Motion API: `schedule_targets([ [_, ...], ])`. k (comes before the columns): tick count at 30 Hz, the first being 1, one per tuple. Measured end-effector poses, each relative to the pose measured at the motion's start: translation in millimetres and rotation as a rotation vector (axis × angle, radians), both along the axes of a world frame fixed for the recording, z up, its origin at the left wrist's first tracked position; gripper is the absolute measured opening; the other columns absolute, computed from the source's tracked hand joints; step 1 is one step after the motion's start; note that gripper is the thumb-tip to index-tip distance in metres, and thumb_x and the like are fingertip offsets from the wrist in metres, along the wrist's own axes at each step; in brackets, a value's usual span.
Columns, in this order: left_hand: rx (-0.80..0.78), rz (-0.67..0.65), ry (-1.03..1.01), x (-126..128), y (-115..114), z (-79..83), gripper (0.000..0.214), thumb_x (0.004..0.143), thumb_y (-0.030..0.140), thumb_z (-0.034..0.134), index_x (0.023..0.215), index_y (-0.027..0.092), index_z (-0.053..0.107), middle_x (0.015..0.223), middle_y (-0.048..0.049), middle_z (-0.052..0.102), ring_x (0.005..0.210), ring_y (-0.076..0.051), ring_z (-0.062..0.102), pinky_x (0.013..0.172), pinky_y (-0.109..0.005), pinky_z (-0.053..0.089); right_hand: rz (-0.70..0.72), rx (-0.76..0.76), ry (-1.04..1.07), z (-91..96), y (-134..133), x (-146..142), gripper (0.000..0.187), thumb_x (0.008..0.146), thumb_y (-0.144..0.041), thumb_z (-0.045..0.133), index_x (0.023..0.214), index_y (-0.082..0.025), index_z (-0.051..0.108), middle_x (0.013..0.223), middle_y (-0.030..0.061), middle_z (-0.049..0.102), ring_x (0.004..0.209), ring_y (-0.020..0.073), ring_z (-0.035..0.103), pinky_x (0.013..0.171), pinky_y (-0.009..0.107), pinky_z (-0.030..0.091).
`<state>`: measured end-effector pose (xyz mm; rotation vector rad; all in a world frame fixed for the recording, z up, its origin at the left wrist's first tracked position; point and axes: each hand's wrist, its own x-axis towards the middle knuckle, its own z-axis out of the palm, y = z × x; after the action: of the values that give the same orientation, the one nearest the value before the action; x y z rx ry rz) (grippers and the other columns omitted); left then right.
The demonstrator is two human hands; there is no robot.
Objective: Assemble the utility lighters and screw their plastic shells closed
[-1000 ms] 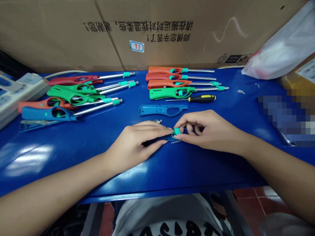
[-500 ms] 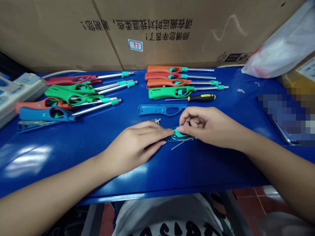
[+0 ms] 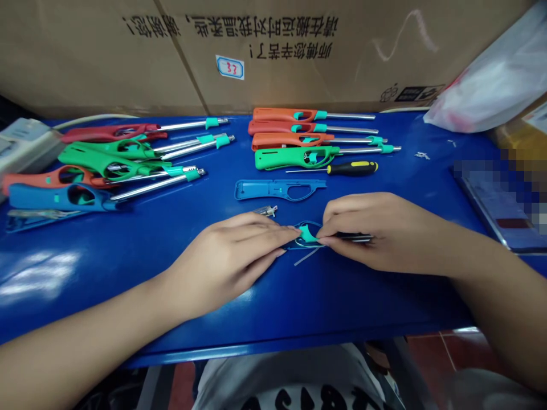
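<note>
Fingers of the left hand (image 3: 231, 256) lie straight and pin down the blue lighter body (image 3: 299, 245) on the blue table (image 3: 342, 296), while the right hand (image 3: 371, 230) pinches its other end beside the teal trigger (image 3: 306, 232), just below a spare blue shell (image 3: 280, 189).

Bench (image 3: 342, 296): glossy deep blue.
Lighters, far row: three orange (image 3: 282, 126), one green (image 3: 294, 158), all with teal triggers and collars.
Lighters, left heap: red (image 3: 106, 133), green (image 3: 102, 156), blue (image 3: 55, 197).
Screwdriver (image 3: 352, 168): black and yellow handle.
Half-shell (image 3: 277, 189): mid blue.
Blue lighter body (image 3: 299, 245) with a teal trigger (image 3: 306, 232).
Cardboard box (image 3: 106, 57): brown, black characters.
Label (image 3: 229, 67): white, blue border.
</note>
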<state>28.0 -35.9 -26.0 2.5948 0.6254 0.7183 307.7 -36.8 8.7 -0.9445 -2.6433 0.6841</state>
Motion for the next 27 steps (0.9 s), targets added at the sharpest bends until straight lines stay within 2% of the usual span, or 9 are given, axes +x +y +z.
schedule_targets([
  [7, -0.001, 0.001, 0.016, -1, -1, 1.0, 0.035, 0.097, 0.015, 0.066, 0.132, 0.014, 0.066, 0.120, -0.0045, 0.076, 0.110, -0.015, 0.067, 0.103, -0.026, 0.054, 0.020, 0.001, -0.046, -1.3, 0, -2, 0.023, 0.100, -0.019, 0.051, 0.092, -0.019, 0.072, 0.087, 0.0029, 0.069, 0.080, 0.0160, 0.065, 0.069, 0.029, 0.043],
  [12, -0.007, 0.009, 0.018, 0, -1, 1.8, 0.036, 0.097, 0.015, 0.065, 0.134, 0.014, 0.065, 0.119, -0.0042, 0.076, 0.109, -0.015, 0.067, 0.102, -0.025, 0.054, -0.052, -0.049, -0.027, 1.6, -3, -3, 0.019, 0.095, -0.017, 0.056, 0.085, -0.020, 0.072, 0.085, 0.0019, 0.069, 0.078, 0.0157, 0.064, 0.067, 0.029, 0.041],
  [15, -0.021, 0.013, 0.026, 0, -1, 2.3, 0.036, 0.098, 0.016, 0.064, 0.134, 0.015, 0.065, 0.118, -0.0045, 0.076, 0.110, -0.015, 0.067, 0.101, -0.025, 0.054, -0.153, -0.151, 0.023, 2.2, -3, -9, 0.016, 0.090, -0.015, 0.061, 0.080, -0.021, 0.072, 0.082, 0.0010, 0.069, 0.074, 0.0147, 0.062, 0.065, 0.030, 0.041],
  [20, 0.006, -0.004, 0.078, 1, -2, 2.0, 0.038, 0.099, 0.014, 0.061, 0.138, 0.015, 0.062, 0.128, -0.0074, 0.071, 0.116, -0.017, 0.065, 0.108, -0.030, 0.050, -0.449, -0.441, 0.104, -2.5, 0, -18, 0.009, 0.081, -0.028, 0.075, 0.075, -0.021, 0.072, 0.071, -0.0019, 0.060, 0.061, 0.0116, 0.049, 0.054, 0.027, 0.037],
  [23, 0.042, -0.010, 0.155, 1, -2, 2.7, 0.043, 0.100, 0.012, 0.056, 0.142, 0.018, 0.058, 0.141, -0.0096, 0.063, 0.124, -0.022, 0.059, 0.112, -0.037, 0.048, -0.501, -0.506, 0.127, -1.8, 3, -15, 0.018, 0.079, -0.037, 0.079, 0.077, -0.021, 0.070, 0.064, -0.0046, 0.050, 0.057, 0.0102, 0.043, 0.050, 0.026, 0.034],
  [27, 0.072, -0.029, 0.277, 0, -3, 5.4, 0.051, 0.098, 0.009, 0.051, 0.148, 0.022, 0.055, 0.149, -0.0108, 0.055, 0.120, -0.028, 0.056, 0.104, -0.046, 0.052, -0.470, -0.505, 0.136, 6.5, 5, -7, 0.024, 0.086, -0.043, 0.072, 0.078, -0.021, 0.067, 0.058, -0.0059, 0.045, 0.050, 0.0089, 0.038, 0.045, 0.025, 0.030],
])
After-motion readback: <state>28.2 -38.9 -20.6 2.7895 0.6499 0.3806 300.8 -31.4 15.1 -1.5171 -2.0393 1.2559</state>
